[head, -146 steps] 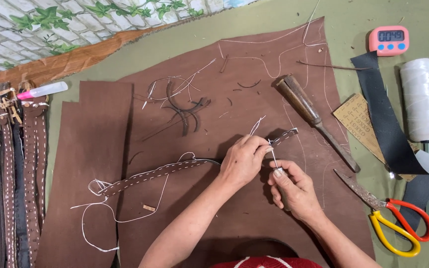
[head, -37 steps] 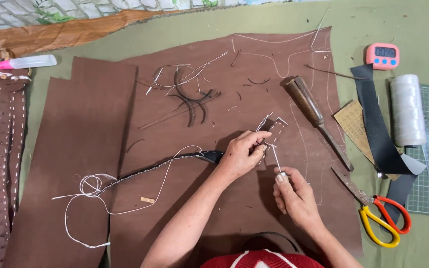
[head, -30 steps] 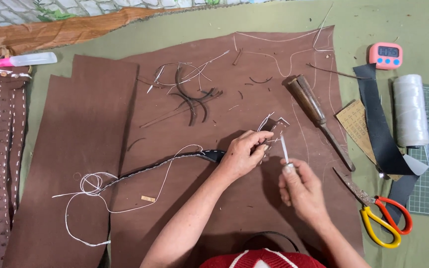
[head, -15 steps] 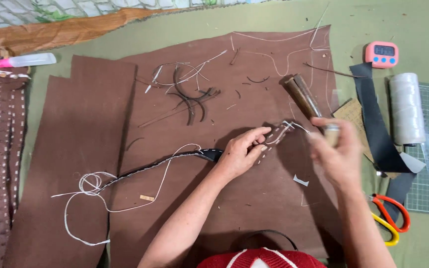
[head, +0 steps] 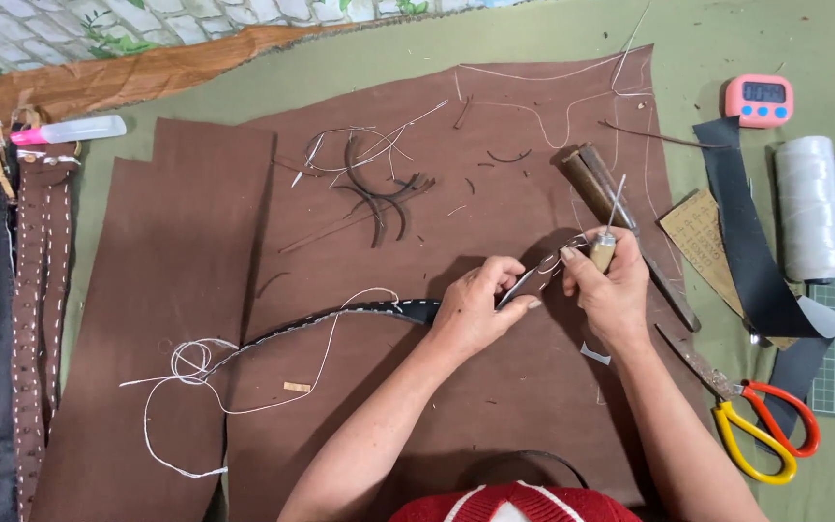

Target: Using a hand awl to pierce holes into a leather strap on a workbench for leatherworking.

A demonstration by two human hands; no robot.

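Both forearms are bare to the elbow, with no sleeve, watch, bracelet or glove showing. The left hand [head: 476,311] and the right hand [head: 609,290] wear no rings that can be made out. At the bottom edge sits the top of a red knitted cap [head: 524,503] with white stripes.

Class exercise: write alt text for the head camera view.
Two hands stitch a dark strap over brown leather: the left hand pinches its end, the right hand holds an awl. Scissors lie to the right.
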